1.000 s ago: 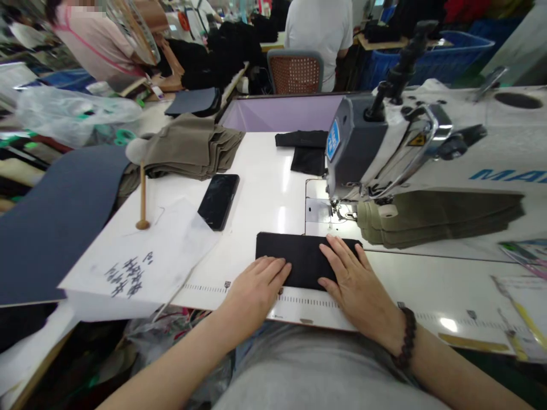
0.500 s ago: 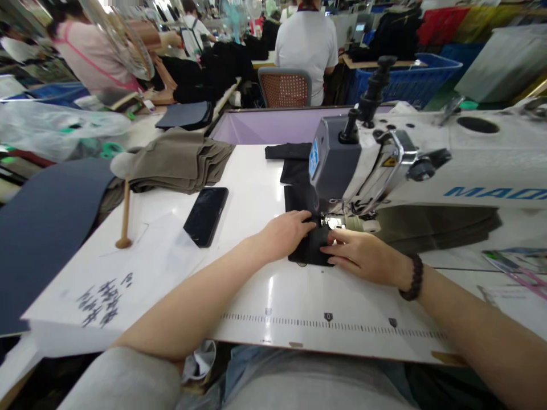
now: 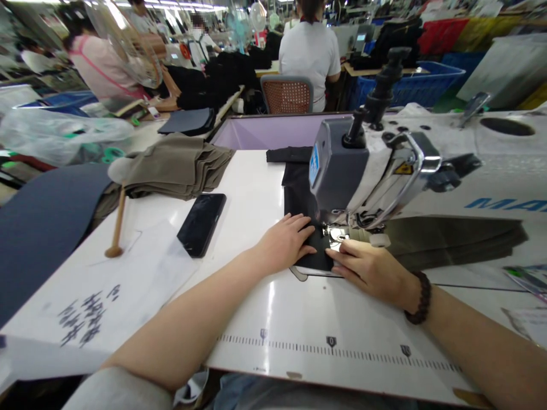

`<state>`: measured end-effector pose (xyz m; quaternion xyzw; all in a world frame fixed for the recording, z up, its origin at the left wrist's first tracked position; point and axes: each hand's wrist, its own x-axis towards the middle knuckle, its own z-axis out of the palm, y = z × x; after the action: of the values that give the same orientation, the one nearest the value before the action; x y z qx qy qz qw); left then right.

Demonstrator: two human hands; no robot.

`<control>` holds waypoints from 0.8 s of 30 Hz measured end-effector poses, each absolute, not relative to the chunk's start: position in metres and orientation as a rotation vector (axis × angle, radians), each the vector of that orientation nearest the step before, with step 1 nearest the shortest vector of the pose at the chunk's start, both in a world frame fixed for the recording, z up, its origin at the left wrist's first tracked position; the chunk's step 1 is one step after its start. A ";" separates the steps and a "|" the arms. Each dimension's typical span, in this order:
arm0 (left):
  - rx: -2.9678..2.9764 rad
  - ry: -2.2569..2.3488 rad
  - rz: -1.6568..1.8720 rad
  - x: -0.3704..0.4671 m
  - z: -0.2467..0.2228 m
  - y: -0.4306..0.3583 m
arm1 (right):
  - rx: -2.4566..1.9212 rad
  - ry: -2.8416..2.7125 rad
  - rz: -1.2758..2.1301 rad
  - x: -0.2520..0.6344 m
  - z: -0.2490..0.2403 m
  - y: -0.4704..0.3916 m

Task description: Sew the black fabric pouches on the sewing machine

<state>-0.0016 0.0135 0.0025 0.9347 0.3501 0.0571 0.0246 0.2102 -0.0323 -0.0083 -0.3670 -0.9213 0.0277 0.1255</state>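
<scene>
A black cloth piece [image 3: 299, 196] lies flat on the white sewing table [image 3: 252, 296], its near part beside the needle of the sewing machine [image 3: 342, 165]. My left hand [image 3: 286, 242] rests on the cloth left of the needle, palm down with fingers spread. My right hand [image 3: 367, 267] is right of it, just in front of the lit presser foot [image 3: 337, 234]; its fingers are stretched out and their tips touch the cloth's right edge. Under the cloth's near edge a small rounded grey part shows.
A black phone [image 3: 202, 224], folded brown cloths [image 3: 179, 165] and a paper with writing [image 3: 128, 285] lie to the left. A wooden-handled tool [image 3: 118, 225] stands beside them. Olive cloth [image 3: 453, 239] lies under the machine arm. Other people sit beyond the table.
The near edge of the black cloth has shifted slightly closer to me, uncovering more of the grey part. My left hand's fingers are more spread. The whole view has moved a little.
</scene>
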 end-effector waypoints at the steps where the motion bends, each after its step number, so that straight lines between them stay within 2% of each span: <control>1: 2.888 1.085 0.171 -0.002 0.002 0.014 | -1.069 -2.678 0.076 0.210 -0.009 -0.032; 24: 2.882 1.065 0.185 -0.002 0.004 0.017 | -1.092 -2.652 0.048 0.207 -0.007 -0.032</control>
<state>-0.0021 0.0174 0.0037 0.9358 0.3459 0.0600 0.0317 0.2070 -0.0318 -0.0073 -0.3770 -0.9160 0.0167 0.1361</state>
